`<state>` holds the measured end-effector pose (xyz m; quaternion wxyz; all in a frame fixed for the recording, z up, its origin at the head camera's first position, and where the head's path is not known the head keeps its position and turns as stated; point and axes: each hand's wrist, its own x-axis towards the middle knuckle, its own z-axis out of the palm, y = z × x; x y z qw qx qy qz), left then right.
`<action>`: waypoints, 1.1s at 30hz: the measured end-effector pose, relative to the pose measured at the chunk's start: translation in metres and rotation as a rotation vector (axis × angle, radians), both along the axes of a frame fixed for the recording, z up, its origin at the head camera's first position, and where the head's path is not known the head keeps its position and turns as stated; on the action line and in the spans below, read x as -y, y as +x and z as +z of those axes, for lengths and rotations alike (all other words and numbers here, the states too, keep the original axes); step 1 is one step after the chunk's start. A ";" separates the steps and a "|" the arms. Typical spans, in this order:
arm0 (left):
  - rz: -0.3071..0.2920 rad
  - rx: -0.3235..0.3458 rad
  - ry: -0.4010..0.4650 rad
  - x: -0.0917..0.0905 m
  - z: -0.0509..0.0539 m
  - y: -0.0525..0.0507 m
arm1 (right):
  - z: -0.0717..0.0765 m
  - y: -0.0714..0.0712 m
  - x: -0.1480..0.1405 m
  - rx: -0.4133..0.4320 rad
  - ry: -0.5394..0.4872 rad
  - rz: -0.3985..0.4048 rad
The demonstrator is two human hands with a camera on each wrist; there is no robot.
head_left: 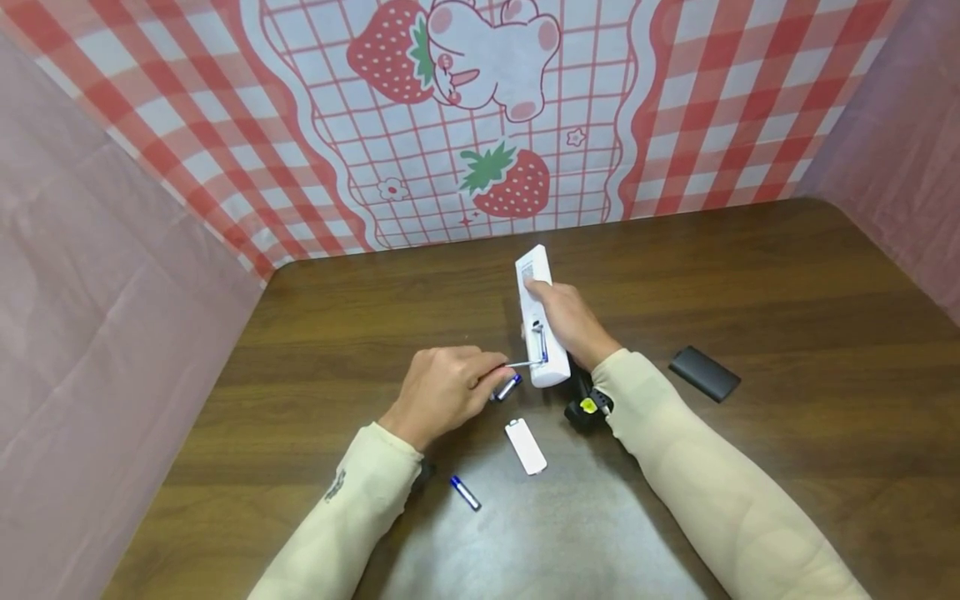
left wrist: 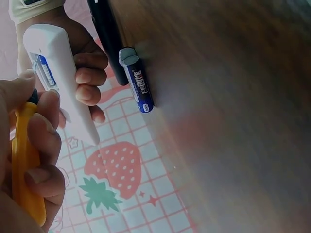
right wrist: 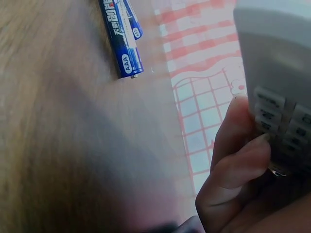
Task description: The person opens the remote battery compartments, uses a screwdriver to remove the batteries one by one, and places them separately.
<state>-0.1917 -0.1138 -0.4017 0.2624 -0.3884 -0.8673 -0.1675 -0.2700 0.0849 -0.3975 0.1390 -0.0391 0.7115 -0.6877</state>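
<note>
My right hand grips a white remote control, held tilted above the table with its open battery compartment facing up. A blue battery lies in that compartment. In my left hand is a screwdriver with a yellow handle; its thin metal shaft reaches the compartment at the battery's end. In the right wrist view the buttoned face of the remote shows, with fingers curled round its edge. A white battery cover lies on the table below the remote.
A loose blue and silver battery lies near my left forearm, and another battery lies beside my left fingers. To the right rests a flat black rectangular object. A checked strawberry-print cloth stands behind the wooden table.
</note>
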 end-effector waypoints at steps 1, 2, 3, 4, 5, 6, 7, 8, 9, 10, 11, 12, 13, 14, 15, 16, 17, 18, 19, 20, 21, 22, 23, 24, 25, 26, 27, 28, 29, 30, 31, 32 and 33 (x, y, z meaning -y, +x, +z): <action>0.000 -0.004 -0.002 0.000 0.000 0.000 | 0.000 0.000 0.000 0.004 0.002 -0.002; -0.002 -0.004 -0.003 0.000 0.000 0.001 | 0.000 0.000 0.000 0.009 0.002 -0.003; -0.002 -0.005 -0.004 -0.001 0.000 0.001 | 0.000 0.000 0.000 0.014 0.003 -0.005; -0.002 -0.006 -0.007 -0.001 0.000 0.001 | 0.000 0.000 0.000 0.018 0.006 -0.007; -0.003 -0.005 -0.007 -0.001 0.000 0.001 | 0.000 0.000 0.001 0.023 0.005 -0.010; -0.003 -0.006 -0.009 -0.001 0.001 0.001 | -0.001 0.000 0.001 0.026 0.006 -0.012; -0.002 -0.008 -0.011 -0.001 0.001 0.001 | -0.001 0.000 0.001 0.028 0.007 -0.013; 0.000 -0.010 -0.014 -0.002 0.001 0.001 | -0.001 0.000 0.000 0.030 0.006 -0.016; 0.004 -0.014 -0.018 -0.002 0.001 0.001 | -0.001 0.000 0.000 0.030 0.007 -0.020; 0.008 -0.018 -0.022 -0.002 0.001 0.002 | -0.002 0.000 0.000 0.031 0.005 -0.024; 0.011 -0.021 -0.025 -0.003 0.001 0.002 | -0.002 -0.001 0.000 0.031 0.002 -0.027; 0.015 -0.026 -0.030 -0.003 0.001 0.002 | -0.002 -0.001 -0.001 0.032 0.003 -0.032; 0.020 -0.030 -0.035 -0.004 0.001 0.002 | -0.002 -0.001 -0.001 0.033 0.000 -0.035; 0.023 -0.032 -0.039 -0.004 0.001 0.002 | -0.003 -0.001 -0.002 0.034 0.000 -0.039; 0.028 -0.036 -0.044 -0.004 0.002 0.003 | -0.003 -0.002 -0.002 0.036 0.001 -0.042; 0.031 -0.040 -0.046 -0.004 0.001 0.003 | -0.003 -0.002 -0.002 0.039 0.000 -0.044; 0.033 -0.043 -0.048 -0.005 0.002 0.003 | -0.003 -0.002 -0.003 0.041 0.003 -0.045; 0.034 -0.044 -0.048 -0.005 0.002 0.003 | -0.003 -0.002 -0.003 0.043 0.006 -0.045; 0.036 -0.045 -0.047 -0.005 0.002 0.003 | -0.003 -0.002 -0.003 0.043 0.010 -0.044; 0.037 -0.046 -0.045 -0.005 0.002 0.003 | -0.003 -0.002 -0.003 0.044 0.014 -0.044; 0.038 -0.047 -0.043 -0.005 0.002 0.003 | -0.003 -0.002 -0.003 0.044 0.015 -0.045; 0.039 -0.048 -0.040 -0.005 0.002 0.003 | -0.003 -0.002 -0.003 0.044 0.016 -0.046; 0.040 -0.048 -0.038 -0.005 0.002 0.004 | -0.003 -0.003 -0.003 0.043 0.018 -0.047; 0.040 -0.045 -0.033 -0.005 0.002 0.004 | -0.003 -0.003 -0.002 0.042 0.022 -0.048; 0.041 -0.044 -0.030 -0.005 0.002 0.004 | -0.002 -0.003 -0.002 0.041 0.025 -0.050; 0.041 -0.043 -0.028 -0.005 0.002 0.004 | -0.002 -0.003 -0.002 0.042 0.024 -0.052; 0.041 -0.041 -0.025 -0.005 0.002 0.004 | -0.002 -0.003 -0.002 0.042 0.023 -0.054; 0.039 -0.040 -0.023 -0.006 0.002 0.004 | -0.002 -0.003 -0.002 0.043 0.023 -0.053; 0.038 -0.038 -0.022 -0.006 0.002 0.004 | -0.002 -0.003 -0.002 0.044 0.024 -0.052; 0.038 -0.040 -0.023 -0.007 0.002 0.004 | -0.002 -0.003 -0.002 0.043 0.022 -0.053; 0.040 -0.043 -0.022 -0.007 0.002 0.004 | -0.002 -0.003 -0.002 0.043 0.019 -0.057; 0.041 -0.044 -0.021 -0.007 0.002 0.004 | -0.002 -0.003 -0.002 0.042 0.015 -0.062; 0.043 -0.047 -0.020 -0.008 0.001 0.004 | -0.002 -0.004 -0.002 0.043 0.013 -0.066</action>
